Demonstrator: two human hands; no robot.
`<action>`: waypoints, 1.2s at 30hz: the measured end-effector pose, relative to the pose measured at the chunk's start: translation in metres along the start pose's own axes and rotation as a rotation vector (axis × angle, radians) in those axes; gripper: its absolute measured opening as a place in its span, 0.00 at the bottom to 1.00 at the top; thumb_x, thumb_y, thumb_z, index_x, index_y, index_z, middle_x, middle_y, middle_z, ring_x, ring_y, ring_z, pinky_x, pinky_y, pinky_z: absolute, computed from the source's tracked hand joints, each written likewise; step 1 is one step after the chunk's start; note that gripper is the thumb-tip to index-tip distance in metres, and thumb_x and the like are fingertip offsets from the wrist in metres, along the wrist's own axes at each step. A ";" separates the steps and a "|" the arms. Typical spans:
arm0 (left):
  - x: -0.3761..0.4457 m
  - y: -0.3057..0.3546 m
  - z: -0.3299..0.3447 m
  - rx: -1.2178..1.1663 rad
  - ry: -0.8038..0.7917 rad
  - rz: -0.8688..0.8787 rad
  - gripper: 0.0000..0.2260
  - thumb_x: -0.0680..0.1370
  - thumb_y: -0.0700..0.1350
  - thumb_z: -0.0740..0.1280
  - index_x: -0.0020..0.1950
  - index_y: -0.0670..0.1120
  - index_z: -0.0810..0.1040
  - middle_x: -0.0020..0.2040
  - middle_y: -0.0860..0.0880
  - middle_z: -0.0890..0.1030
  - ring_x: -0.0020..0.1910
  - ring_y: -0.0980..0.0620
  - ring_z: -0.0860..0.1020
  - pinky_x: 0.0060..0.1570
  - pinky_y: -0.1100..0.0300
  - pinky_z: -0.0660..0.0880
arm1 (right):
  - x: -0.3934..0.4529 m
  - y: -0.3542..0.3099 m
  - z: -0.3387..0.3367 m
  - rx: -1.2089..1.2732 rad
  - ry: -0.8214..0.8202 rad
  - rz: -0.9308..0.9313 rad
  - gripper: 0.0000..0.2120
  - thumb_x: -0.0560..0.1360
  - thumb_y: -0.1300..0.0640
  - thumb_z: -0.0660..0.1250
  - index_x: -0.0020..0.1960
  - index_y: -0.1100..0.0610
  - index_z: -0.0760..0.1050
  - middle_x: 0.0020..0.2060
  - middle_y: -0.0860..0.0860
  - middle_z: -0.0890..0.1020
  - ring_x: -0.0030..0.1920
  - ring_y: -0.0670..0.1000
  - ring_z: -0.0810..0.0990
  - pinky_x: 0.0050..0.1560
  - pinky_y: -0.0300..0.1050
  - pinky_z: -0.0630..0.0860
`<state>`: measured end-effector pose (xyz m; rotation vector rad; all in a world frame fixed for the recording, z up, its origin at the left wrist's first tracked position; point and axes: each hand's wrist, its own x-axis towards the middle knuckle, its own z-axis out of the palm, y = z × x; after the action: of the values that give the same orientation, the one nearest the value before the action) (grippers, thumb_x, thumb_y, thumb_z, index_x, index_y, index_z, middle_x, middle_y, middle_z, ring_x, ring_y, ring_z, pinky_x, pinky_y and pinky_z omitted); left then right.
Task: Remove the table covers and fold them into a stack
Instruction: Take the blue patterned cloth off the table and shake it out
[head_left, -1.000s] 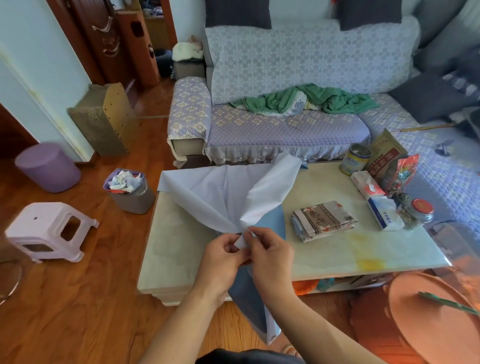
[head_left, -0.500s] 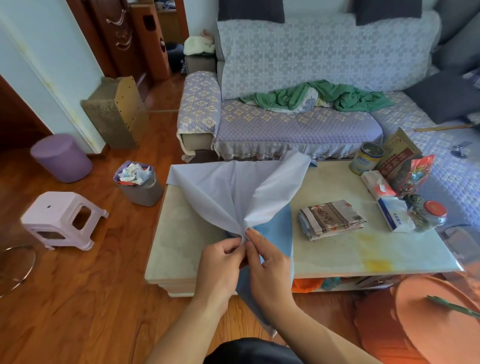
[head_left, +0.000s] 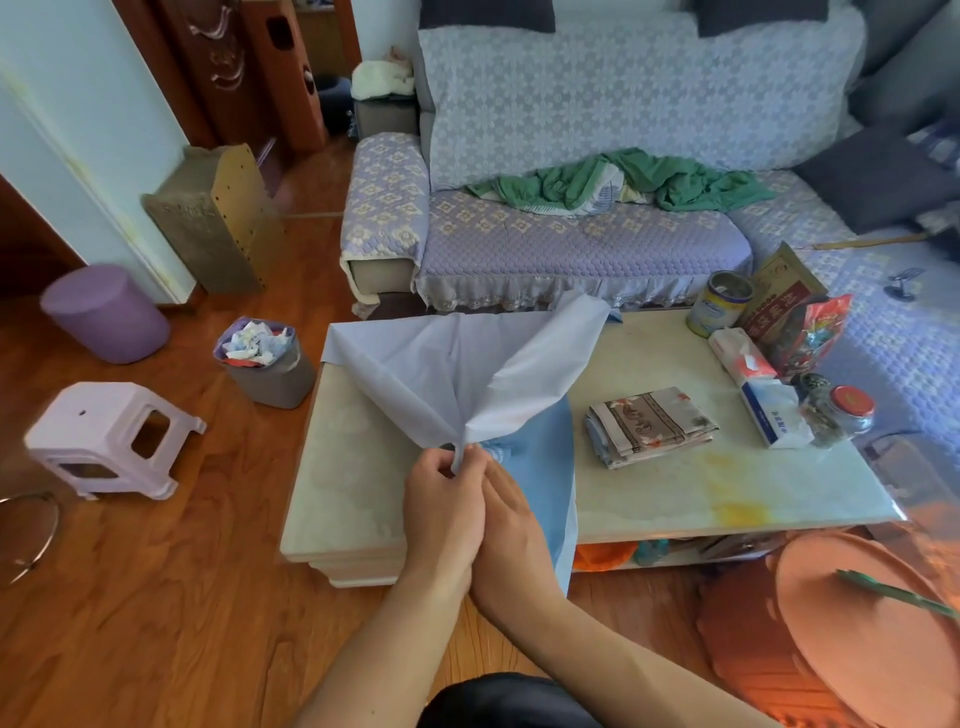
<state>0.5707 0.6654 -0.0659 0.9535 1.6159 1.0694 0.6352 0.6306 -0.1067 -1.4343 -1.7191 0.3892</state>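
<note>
blue table cover: gathered to one bunched point above the near half of the table, pale underside fanning back toward the far left corner, a darker blue panel hanging over the near edge. left hand: fingers and thumb curled, pinching the bunched point. right hand: pressed against the left, fingers lying fairly straight along the cloth (whether its thumb also nips the point, cannot tell).

count: covers in sight, two. the second is a folded patterned cover, lying flat on the tabletop to the right of the hands, apart from the blue one.

right end of the table, crowded: one tin can, one brown carton, one red snack bag, two tissue packs, one red-lidded jar. none touch the blue cover.

around: sofa behind the table with a green cloth heaped on the seat; one full waste bin just beside the table's far left corner; one white plastic stool and one purple round stool on the wooden floor to the left.
</note>
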 end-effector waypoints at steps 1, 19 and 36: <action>0.004 0.003 0.003 0.030 0.011 0.000 0.09 0.77 0.48 0.70 0.41 0.44 0.79 0.36 0.48 0.83 0.40 0.48 0.83 0.45 0.48 0.80 | 0.003 0.001 -0.004 0.043 -0.033 0.050 0.19 0.77 0.61 0.67 0.67 0.53 0.75 0.56 0.46 0.80 0.58 0.44 0.78 0.58 0.36 0.74; 0.073 0.084 0.032 0.547 -0.042 0.494 0.10 0.82 0.49 0.66 0.41 0.50 0.75 0.42 0.49 0.82 0.47 0.47 0.82 0.47 0.46 0.82 | -0.077 0.187 -0.038 0.286 -0.281 1.071 0.29 0.75 0.66 0.66 0.75 0.57 0.67 0.69 0.55 0.75 0.61 0.53 0.77 0.57 0.44 0.74; 0.132 0.158 0.022 0.273 -0.411 0.509 0.12 0.83 0.42 0.66 0.41 0.40 0.74 0.43 0.40 0.81 0.39 0.47 0.86 0.41 0.47 0.85 | 0.007 0.076 0.028 -0.306 0.332 0.679 0.11 0.77 0.59 0.67 0.60 0.56 0.80 0.54 0.52 0.83 0.56 0.56 0.79 0.52 0.51 0.75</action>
<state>0.5747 0.8420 0.0425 1.7106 1.2200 0.9056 0.6645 0.6673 -0.1734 -2.1640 -1.0206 0.2249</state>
